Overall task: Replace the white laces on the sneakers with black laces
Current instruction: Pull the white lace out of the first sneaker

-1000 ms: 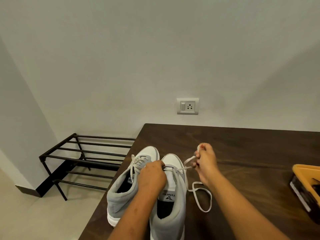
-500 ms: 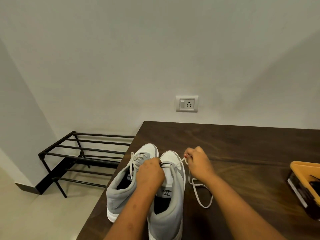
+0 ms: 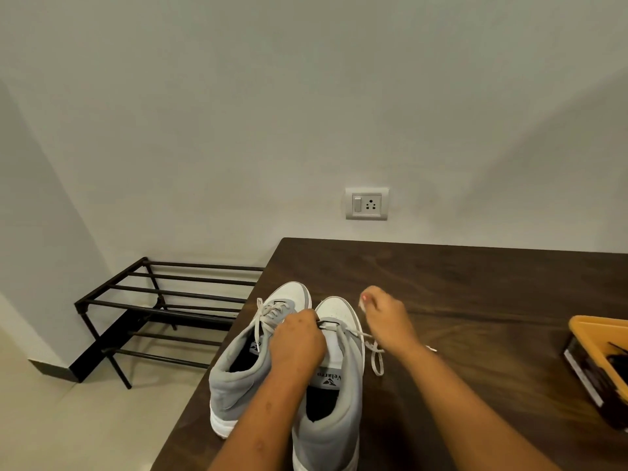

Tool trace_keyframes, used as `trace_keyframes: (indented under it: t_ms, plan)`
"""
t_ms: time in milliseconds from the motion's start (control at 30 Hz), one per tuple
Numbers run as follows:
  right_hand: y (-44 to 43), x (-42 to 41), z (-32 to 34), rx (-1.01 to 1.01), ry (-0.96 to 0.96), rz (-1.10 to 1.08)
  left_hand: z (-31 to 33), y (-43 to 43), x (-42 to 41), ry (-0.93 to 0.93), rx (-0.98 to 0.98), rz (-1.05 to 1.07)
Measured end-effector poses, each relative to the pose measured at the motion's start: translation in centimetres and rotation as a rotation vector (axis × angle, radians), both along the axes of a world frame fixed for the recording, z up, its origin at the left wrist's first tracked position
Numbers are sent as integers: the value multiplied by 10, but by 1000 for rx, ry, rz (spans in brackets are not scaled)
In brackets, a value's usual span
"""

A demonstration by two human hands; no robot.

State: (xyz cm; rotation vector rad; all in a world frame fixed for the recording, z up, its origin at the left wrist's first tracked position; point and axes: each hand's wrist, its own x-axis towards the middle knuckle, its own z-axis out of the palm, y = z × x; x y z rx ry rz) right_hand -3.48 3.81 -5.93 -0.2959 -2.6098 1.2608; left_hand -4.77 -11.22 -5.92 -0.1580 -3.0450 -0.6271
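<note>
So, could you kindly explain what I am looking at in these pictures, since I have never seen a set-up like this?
There is no machine here. A person wears one camera on the head, looking forward and down, so every picture comes from that one view and shows only their two bare arms. On a dark wooden table stand two grey-and-white sneakers. The left hand grips the mostly unlaced sneaker at its lowest eyelets. The right hand, blurred, seems to pinch its white lace, whose loose loop lies on the table. The other sneaker is fully laced in white. A yellow box sits at the right of the picture, with something dark inside that I cannot make out. Beyond the table are a black shoe rack and a wall socket.
</note>
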Motion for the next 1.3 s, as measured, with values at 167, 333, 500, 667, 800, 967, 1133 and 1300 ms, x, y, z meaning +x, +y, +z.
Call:
trace_keyframes:
  t_ms: [167,333,500,667,800,967,1133,1300]
  plan:
    - [-8,2,-7,403,-218,187,1,0,0,3,-9,2]
    - [0,5,-1,446,-209,190,3,1,2,10,-6,-2]
    - [16,4,1,149,-87,5,5,2,5,9,9,2]
    - [43,6,-9,47,-260,10,10,3,8,65,63,15]
    - [49,10,-26,381,-531,165,15,5,9,118,96,8]
    - [45,21,-27,677,-694,372,18,7,12,147,104,-15]
    - [45,23,-39,630,-474,98,19,4,13,132,125,-51]
    - [37,21,-18,354,-386,-10,21,-2,18,90,240,-115]
